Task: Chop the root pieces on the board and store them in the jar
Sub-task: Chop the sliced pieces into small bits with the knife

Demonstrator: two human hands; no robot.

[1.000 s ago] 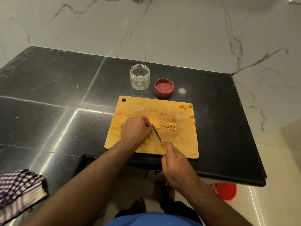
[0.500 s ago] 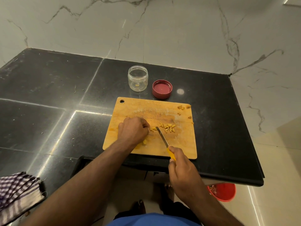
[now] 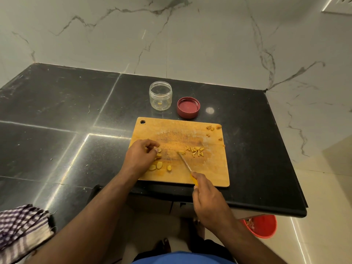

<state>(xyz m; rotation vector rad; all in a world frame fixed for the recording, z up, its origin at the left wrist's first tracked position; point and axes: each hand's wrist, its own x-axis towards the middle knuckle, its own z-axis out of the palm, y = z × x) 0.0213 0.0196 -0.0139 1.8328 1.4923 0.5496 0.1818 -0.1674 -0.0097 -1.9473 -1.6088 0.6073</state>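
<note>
Root pieces (image 3: 159, 164) being cut on the board (image 3: 209, 168).
A knife (image 3: 185, 162) is gripped by the right hand (image 3: 207, 199); one piece is pinched by the left hand (image 3: 141, 155).

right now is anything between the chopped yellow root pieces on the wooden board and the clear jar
Nothing visible. The chopped yellow root pieces lie mid-board; the clear plastic jar stands open beyond the wooden board's far edge, with the red lid beside it, off the path.
</note>
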